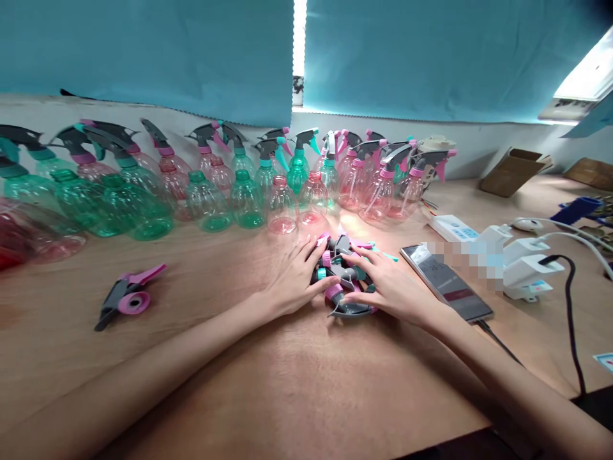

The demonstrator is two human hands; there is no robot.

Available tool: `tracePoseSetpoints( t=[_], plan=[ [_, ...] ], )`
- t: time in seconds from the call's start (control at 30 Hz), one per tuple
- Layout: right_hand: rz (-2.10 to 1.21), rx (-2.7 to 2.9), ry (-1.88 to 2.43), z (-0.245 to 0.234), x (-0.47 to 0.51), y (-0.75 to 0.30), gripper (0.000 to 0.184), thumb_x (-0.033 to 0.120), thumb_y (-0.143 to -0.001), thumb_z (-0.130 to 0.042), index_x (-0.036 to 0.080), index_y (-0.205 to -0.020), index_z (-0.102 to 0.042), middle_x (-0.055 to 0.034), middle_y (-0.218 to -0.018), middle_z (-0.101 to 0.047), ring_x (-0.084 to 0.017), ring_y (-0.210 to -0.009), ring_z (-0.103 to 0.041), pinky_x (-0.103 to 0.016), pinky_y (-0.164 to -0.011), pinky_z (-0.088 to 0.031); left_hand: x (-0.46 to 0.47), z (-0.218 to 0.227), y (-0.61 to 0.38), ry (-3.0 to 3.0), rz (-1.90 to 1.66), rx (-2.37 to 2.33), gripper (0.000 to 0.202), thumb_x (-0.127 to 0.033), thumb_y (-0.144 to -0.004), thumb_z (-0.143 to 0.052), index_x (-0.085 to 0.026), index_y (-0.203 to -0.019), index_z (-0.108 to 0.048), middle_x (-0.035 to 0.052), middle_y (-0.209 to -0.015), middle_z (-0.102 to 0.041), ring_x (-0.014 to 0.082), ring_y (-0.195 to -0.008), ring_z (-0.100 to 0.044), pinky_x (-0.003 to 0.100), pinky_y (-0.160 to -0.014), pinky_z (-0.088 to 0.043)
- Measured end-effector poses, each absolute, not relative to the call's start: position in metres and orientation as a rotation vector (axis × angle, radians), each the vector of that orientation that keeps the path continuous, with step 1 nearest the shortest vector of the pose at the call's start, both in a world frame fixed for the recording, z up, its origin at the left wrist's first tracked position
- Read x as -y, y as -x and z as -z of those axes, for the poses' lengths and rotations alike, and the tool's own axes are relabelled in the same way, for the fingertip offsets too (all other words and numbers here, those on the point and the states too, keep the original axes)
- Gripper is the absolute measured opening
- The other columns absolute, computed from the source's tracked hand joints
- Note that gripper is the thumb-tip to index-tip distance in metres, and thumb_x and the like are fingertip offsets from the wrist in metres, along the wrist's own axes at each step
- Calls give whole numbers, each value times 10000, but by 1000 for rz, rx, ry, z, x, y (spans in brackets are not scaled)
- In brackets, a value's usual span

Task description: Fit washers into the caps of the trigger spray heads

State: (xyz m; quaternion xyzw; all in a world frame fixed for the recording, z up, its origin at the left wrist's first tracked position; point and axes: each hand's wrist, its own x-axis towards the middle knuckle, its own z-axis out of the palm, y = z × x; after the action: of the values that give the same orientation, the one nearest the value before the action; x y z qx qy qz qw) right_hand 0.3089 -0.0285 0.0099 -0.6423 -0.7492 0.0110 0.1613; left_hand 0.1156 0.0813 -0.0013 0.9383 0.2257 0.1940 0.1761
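Observation:
A pile of trigger sprayer heads [349, 275], grey with pink or teal collars, lies mid-table. My left hand [299, 273] rests against its left side with fingers stretched and thumb apart. From the right, my right hand [389, 281] lies over the pile, fingers spread. Both hands touch the heads, but neither is closed around one, and they cover part of the pile. A single pink and grey sprayer head [128, 295] lies apart on the left of the wooden table [268, 383].
Open-necked bottles, such as a green one [247, 201] and a pink one [282, 207], stand behind the pile. Bottles with sprayers fitted [376, 185] line the wall. At right are a phone [445, 281], white chargers [527, 275] with cables, and a cardboard box [512, 171].

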Motion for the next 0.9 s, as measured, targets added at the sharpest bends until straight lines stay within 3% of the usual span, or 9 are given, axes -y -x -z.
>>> tracePoseSetpoints(
  t=[0.17, 0.27, 0.37, 0.5, 0.6, 0.77, 0.9],
  plan=[
    [23, 2093, 1844, -8, 34, -307, 776, 694, -764, -517, 200, -1360, -452, -177, -1462, -385, -361, -1328, -362, -543, -1022, -349, -81, 4, -127, -2634, -574, -647, 667, -513, -922, -442, -140, -1450, -279, 146, -1528, -267, 262, -1419, -219, 462, -1147, -217],
    [11, 2066, 1827, -11, 36, -308, 740, 688, -755, -537, 224, -1329, -484, -150, -1418, -458, -347, -1292, -423, -522, -1006, -381, -82, 1, -133, -2624, -616, -644, 557, -488, -939, -424, -157, -1387, -403, 128, -1493, -349, 247, -1383, -304, 450, -1131, -255],
    [-2, 1990, 1811, -22, 28, -317, 593, 633, -831, -481, 220, -1252, -540, -122, -1312, -567, -311, -1218, -508, -470, -985, -417, -85, -4, -134, -2611, -682, -673, 487, -471, -956, -396, -166, -1325, -482, 123, -1439, -428, 238, -1333, -378, 455, -1108, -288],
    [-78, 1945, 1804, -38, -11, -333, 428, 464, -963, -342, 185, -1210, -554, -100, -1193, -627, -257, -1085, -591, -427, -910, -473, -81, -10, -130, -2620, -710, -688, 522, -482, -912, -488, -168, -1328, -477, 137, -1435, -422, 257, -1330, -372, 474, -1094, -302],
    [-180, 2050, 1788, -39, -47, -337, 311, 336, -909, -545, 183, -1179, -560, -83, -1202, -580, -212, -996, -600, -425, -832, -511, -71, -8, -123, -2646, -668, -671, 572, -477, -864, -567, -173, -1339, -475, 144, -1464, -376, 274, -1356, -329, 469, -1105, -290],
    [-280, 2220, 1808, -26, -73, -333, 325, 333, -903, -555, 177, -1188, -553, -81, -1201, -577, -218, -995, -600, -425, -822, -515, -63, -2, -109, -2667, -590, -724, 657, -517, -817, -600, -174, -1359, -458, 179, -1488, -322, 349, -1365, -290, 559, -1080, -281],
    [-287, 2280, 1870, -19, -68, -335, 320, 332, -905, -552, 180, -1186, -555, -82, -1202, -578, -214, -993, -600, -423, -823, -515, -65, 0, -107, -2662, -544, -733, 713, -547, -807, -594, -182, -1392, -410, 172, -1501, -297, 341, -1379, -269, 535, -1087, -294]
  ],
)
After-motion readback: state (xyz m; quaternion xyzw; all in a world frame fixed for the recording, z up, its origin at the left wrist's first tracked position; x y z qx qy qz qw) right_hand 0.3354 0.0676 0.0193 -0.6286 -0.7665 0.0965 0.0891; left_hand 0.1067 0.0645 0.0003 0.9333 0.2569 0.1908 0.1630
